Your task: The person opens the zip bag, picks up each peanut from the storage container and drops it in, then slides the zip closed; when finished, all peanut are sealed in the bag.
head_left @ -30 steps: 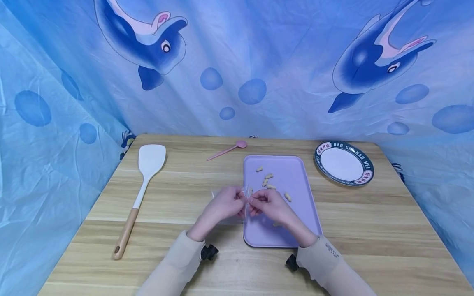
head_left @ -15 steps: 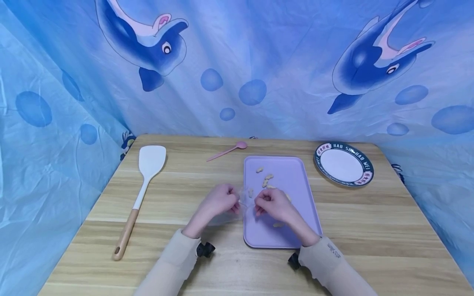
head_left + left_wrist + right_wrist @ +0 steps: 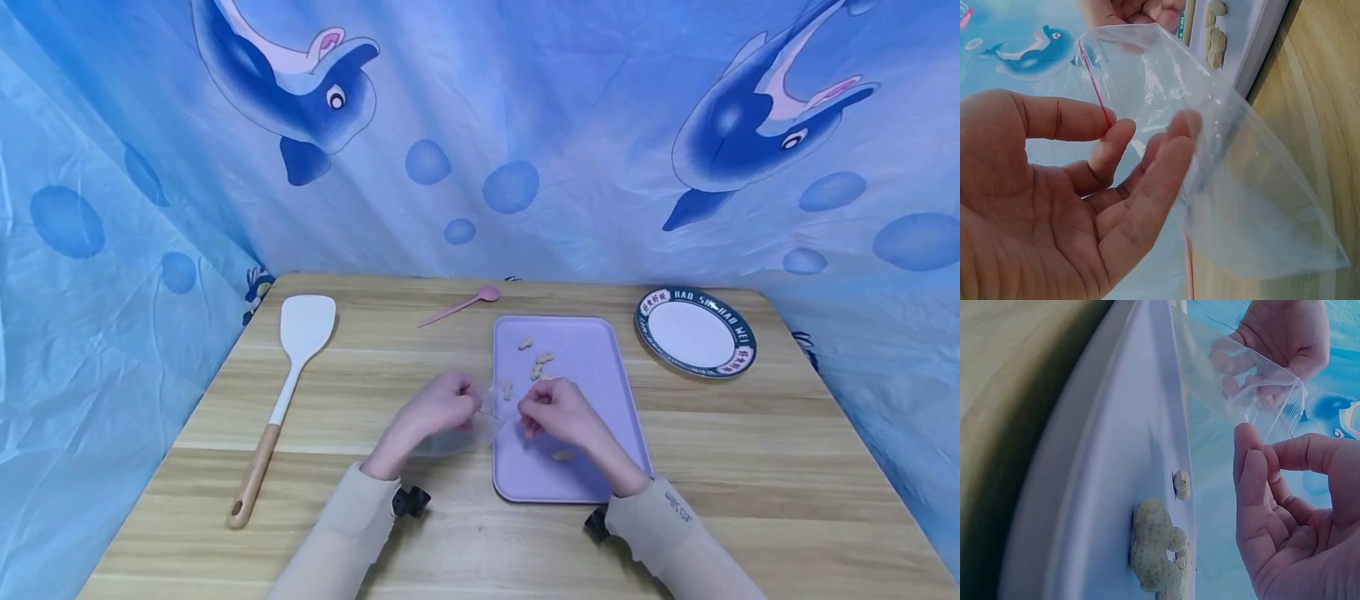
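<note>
A clear zip bag [image 3: 1260,219] with a red seal line stretches between the two hands, over the left edge of the purple tray [image 3: 592,346]. My left hand [image 3: 442,404] pinches the bag's edge at the red line between thumb and forefinger. Opposite it, my right hand [image 3: 558,410] pinches the other side of the mouth, as the right wrist view shows. The bag's mouth is spread apart and its body hangs down. Several unshelled peanuts [image 3: 1150,544] lie on the tray, one of them a peanut [image 3: 562,456] below the right hand.
A white spatula [image 3: 307,323] with a wooden handle lies at the left of the wooden table [image 3: 750,467]. A small pink spoon [image 3: 487,293] lies behind the tray. At the back right sits a green-rimmed plate [image 3: 693,333]. A blue dolphin curtain [image 3: 570,125] stands behind.
One second ago the fingertips met at the bag. The left hand has since drawn left and the right hand slightly right, spreading the bag's mouth between them.
</note>
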The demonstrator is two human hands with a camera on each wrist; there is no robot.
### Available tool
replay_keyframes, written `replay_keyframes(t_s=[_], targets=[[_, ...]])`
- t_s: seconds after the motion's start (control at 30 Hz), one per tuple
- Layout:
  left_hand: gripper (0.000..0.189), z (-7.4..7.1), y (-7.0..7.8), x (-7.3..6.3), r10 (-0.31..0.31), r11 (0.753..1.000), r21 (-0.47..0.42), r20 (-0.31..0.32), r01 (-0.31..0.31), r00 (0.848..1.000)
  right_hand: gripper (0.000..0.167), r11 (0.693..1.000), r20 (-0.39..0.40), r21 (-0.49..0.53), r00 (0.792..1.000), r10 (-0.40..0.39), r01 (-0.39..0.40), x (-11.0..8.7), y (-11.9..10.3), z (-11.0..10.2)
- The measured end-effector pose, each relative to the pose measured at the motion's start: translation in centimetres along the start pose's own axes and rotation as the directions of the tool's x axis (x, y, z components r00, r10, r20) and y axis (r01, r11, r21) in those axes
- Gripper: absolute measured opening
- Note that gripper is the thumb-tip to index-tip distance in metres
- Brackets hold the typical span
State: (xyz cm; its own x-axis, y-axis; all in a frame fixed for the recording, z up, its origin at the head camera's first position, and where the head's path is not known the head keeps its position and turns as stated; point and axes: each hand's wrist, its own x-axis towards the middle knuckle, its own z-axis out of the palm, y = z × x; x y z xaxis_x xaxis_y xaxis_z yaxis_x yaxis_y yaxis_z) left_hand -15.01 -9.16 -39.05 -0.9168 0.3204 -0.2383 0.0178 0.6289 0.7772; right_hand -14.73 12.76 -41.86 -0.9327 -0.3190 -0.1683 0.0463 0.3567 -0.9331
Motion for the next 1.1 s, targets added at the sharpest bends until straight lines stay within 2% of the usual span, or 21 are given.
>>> replay_keyframes(t_s=[0.4,0.7,0.8,0.97,1.1], targets=[[0.019,-0.79,-0.09,-0.20,-0.027,0.998,0.053,0.011,0.026,1.000,0.015,0.999,-0.014,-0.012,0.999,0.032,-0.032,-0.20,-0.20,-0.25],[0.026,-0.92,0.09,-0.51,-0.017,0.991,0.134,-0.078,0.027,0.997,0.015,0.996,-0.042,-0.085,0.999,0.025,-0.029,-0.15,-0.23,-0.24],[0.022,-0.84,0.23,-0.56,0.011,0.990,0.144,-0.097,0.003,0.995,0.016,0.995,-0.047,-0.095,0.998,0.031,-0.035,-0.15,-0.24,-0.16],[0.015,-0.65,0.33,-0.53,0.091,0.986,0.150,-0.078,-0.079,0.993,0.016,0.994,-0.041,-0.101,0.999,0.032,-0.036,-0.23,-0.29,-0.01],[0.019,-0.63,0.46,-0.53,0.132,0.983,0.133,-0.067,-0.123,0.989,0.016,0.996,-0.032,-0.090,0.999,0.020,-0.023,-0.30,-0.41,0.06]])
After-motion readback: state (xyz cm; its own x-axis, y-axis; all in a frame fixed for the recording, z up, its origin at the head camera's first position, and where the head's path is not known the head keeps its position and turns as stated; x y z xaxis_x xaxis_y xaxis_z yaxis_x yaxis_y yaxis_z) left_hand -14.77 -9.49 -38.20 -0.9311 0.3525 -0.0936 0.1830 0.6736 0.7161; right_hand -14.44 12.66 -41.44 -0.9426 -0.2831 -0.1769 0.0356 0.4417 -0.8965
